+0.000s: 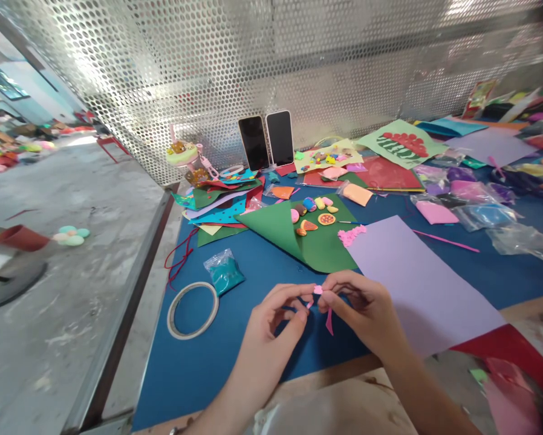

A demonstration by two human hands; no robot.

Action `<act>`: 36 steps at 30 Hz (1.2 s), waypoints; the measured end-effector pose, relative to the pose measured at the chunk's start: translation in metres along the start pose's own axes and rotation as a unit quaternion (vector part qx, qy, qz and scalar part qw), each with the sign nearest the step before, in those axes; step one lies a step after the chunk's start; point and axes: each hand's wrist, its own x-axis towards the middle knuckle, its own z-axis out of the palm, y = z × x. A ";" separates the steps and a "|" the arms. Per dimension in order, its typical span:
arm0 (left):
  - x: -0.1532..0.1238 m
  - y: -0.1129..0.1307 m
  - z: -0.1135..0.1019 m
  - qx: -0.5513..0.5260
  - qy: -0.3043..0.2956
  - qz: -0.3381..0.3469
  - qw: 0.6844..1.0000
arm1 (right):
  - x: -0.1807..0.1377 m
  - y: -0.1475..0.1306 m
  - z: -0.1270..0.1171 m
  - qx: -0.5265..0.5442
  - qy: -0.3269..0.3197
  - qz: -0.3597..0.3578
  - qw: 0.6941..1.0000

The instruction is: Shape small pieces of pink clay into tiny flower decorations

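My left hand (274,317) and my right hand (360,302) meet over the near edge of the blue table (208,362). Both pinch a small pink clay piece (318,290) between their fingertips. A thin pink strip (329,320) hangs down from it between the hands. Just right of my right hand lies a lilac paper sheet (421,284). Beyond the hands lies a folded green sheet (299,238) carrying several small coloured clay shapes (314,214).
A tape ring (193,309) and a small bag of teal material (224,272) lie left of the hands. Two phones (266,140) lean on the perforated metal wall. Coloured papers, clay bags and a watermelon picture (403,144) cover the far and right table.
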 end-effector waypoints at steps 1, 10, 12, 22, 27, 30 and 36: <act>0.000 0.001 0.000 0.009 0.001 -0.002 1.000 | 0.000 0.000 0.000 0.011 -0.005 0.009 1.000; -0.001 -0.002 0.004 0.044 0.003 -0.023 0.999 | -0.001 0.006 -0.004 0.107 -0.033 0.065 0.992; 0.001 -0.006 0.002 0.108 0.013 0.012 0.994 | 0.000 0.009 -0.005 0.128 -0.037 0.073 0.988; 0.005 -0.029 -0.010 0.582 -0.039 0.215 0.783 | -0.008 0.013 -0.012 0.028 -0.017 0.075 0.997; 0.016 -0.035 -0.017 0.595 -0.087 0.289 0.745 | -0.015 0.016 -0.012 -0.079 -0.043 0.055 0.994; 0.023 -0.036 -0.021 0.587 -0.109 0.300 0.744 | -0.014 0.017 -0.013 -0.102 -0.078 0.049 0.991; 0.027 -0.036 -0.020 0.598 -0.111 0.317 0.728 | -0.008 0.016 -0.012 -0.157 -0.106 0.033 0.981</act>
